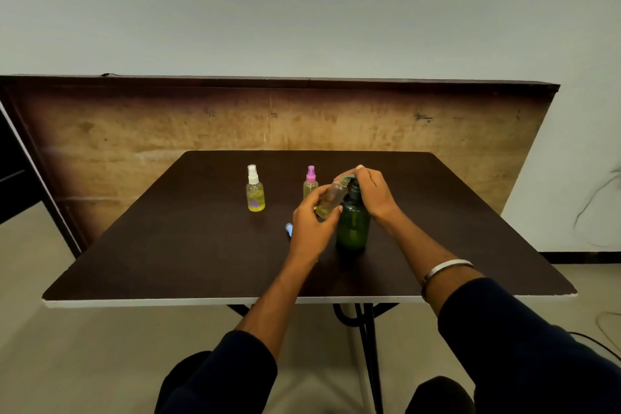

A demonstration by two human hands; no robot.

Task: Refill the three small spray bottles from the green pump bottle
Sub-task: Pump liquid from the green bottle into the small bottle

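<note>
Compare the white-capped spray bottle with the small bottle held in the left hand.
The white-capped spray bottle stands upright on the table, untouched; the held bottle is tilted, gripped by the left hand, its mouth up at the green pump bottle. The white-capped one has its sprayer on; the held one has no cap. The white-capped one holds more yellow liquid; the held one shows only a little. Both are small and clear.

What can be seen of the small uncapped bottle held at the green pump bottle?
The small uncapped bottle is clear plastic, slim and round, with no sprayer on its neck. It is tilted, open mouth up and toward the pump's spout. A little yellowish liquid seems to sit near its base. The left hand grips its lower part, off the table. It leans against the green pump bottle, whose head the right hand covers. Whether liquid is flowing cannot be told.
</note>
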